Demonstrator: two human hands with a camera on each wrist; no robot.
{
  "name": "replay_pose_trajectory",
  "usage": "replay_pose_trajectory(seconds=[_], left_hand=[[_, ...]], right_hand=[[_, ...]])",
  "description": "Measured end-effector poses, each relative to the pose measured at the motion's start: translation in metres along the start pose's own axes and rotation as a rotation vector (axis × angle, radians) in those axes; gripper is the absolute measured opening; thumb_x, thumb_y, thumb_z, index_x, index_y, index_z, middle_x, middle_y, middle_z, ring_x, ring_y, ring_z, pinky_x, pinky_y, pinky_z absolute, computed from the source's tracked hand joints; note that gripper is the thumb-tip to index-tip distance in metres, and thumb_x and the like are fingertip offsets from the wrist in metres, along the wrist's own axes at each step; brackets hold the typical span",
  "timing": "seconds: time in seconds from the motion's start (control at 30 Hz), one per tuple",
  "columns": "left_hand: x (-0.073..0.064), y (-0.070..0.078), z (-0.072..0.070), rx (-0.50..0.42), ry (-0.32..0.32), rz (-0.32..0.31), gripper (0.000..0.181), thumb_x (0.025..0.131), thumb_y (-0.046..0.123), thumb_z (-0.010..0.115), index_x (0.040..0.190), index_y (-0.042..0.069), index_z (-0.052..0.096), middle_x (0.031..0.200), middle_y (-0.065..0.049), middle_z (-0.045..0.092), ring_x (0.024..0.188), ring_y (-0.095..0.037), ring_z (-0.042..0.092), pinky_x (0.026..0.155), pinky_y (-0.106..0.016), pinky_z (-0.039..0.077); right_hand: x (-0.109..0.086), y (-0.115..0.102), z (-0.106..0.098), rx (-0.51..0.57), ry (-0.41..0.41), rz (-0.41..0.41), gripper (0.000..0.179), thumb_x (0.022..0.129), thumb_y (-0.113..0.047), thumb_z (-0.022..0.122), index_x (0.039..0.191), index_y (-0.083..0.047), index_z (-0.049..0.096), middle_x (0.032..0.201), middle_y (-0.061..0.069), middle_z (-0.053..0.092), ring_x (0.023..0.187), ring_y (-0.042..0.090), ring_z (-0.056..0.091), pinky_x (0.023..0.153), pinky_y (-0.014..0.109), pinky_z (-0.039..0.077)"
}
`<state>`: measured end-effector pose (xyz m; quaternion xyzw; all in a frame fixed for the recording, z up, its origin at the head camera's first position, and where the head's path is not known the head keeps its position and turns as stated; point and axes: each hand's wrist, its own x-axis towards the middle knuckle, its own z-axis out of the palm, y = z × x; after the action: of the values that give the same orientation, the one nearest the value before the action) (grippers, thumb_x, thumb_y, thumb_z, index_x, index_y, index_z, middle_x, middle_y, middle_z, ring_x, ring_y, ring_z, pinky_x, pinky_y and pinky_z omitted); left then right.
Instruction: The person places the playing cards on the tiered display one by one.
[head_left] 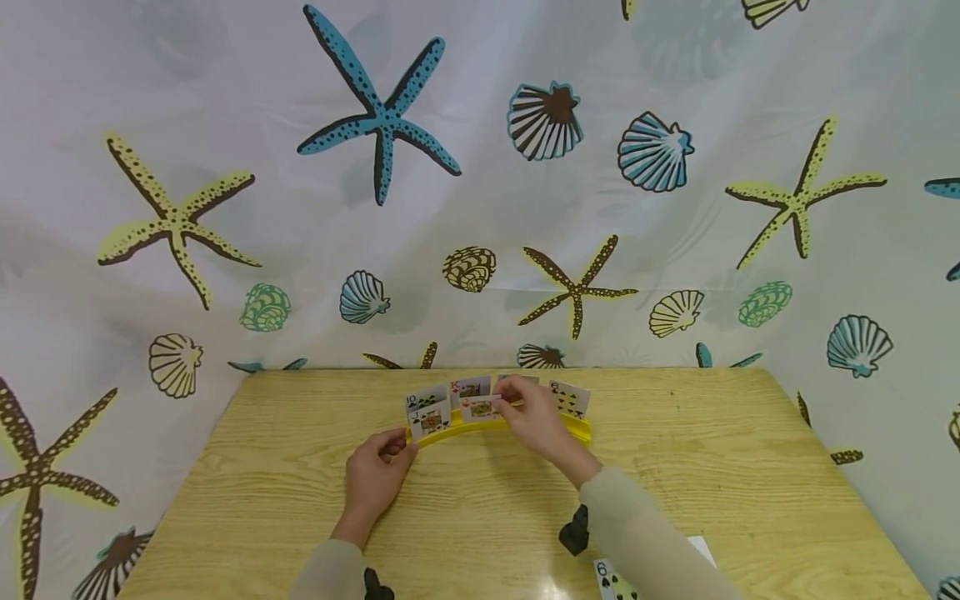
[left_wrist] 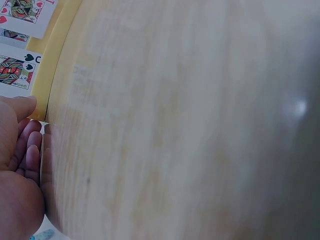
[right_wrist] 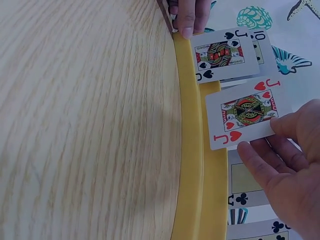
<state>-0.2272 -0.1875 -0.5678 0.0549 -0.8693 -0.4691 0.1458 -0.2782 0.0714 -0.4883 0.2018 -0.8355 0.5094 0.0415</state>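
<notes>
A curved yellow card holder point(head_left: 457, 429) stands on the table with playing cards upright in it. My left hand point(head_left: 377, 473) grips the holder's left end, thumb in front in the left wrist view. With my right hand point(head_left: 536, 421) I pinch the jack of hearts point(right_wrist: 247, 112) by one edge, at the holder's front row. Beside it, the jack of spades point(right_wrist: 220, 56) stands in front of a black ten point(head_left: 425, 398). Behind are a red king point(head_left: 471, 388) and a card partly hidden by my right hand. A clubs card point(head_left: 572, 400) stands at the right end.
A six of spades point(head_left: 615, 581) lies near the table's front edge, partly under my right sleeve, with a white card edge point(head_left: 703, 550) beyond it. The wooden table point(head_left: 712, 467) meets a hanging cloth point(head_left: 480, 208) printed with starfish and shells.
</notes>
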Motion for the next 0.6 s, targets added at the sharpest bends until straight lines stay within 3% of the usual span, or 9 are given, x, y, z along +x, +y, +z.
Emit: replay_pose_trajectory(seconds=[0.3, 0.6], left_hand=[[-0.001, -0.002, 0.001, 0.0, 0.022, 0.018, 0.032, 0.095, 0.014, 0.079, 0.123, 0.0, 0.076, 0.108, -0.014, 0.078, 0.095, -0.025, 0.071, 0.083, -0.03, 0.056], [-0.001, -0.002, 0.0, -0.002, 0.003, 0.006, 0.033, 0.097, 0.015, 0.078, 0.126, 0.0, 0.075, 0.11, -0.014, 0.077, 0.097, -0.025, 0.07, 0.085, -0.031, 0.056]], right_hand=[[0.004, 0.004, 0.005, -0.029, -0.023, -0.001, 0.006, 0.104, -0.004, 0.065, 0.108, -0.002, 0.068, 0.104, 0.013, 0.073, 0.098, 0.027, 0.072, 0.085, 0.035, 0.063], [0.006, 0.006, 0.011, 0.001, -0.036, 0.023, 0.005, 0.104, -0.004, 0.064, 0.107, -0.002, 0.068, 0.104, 0.015, 0.072, 0.097, 0.028, 0.07, 0.084, 0.034, 0.062]])
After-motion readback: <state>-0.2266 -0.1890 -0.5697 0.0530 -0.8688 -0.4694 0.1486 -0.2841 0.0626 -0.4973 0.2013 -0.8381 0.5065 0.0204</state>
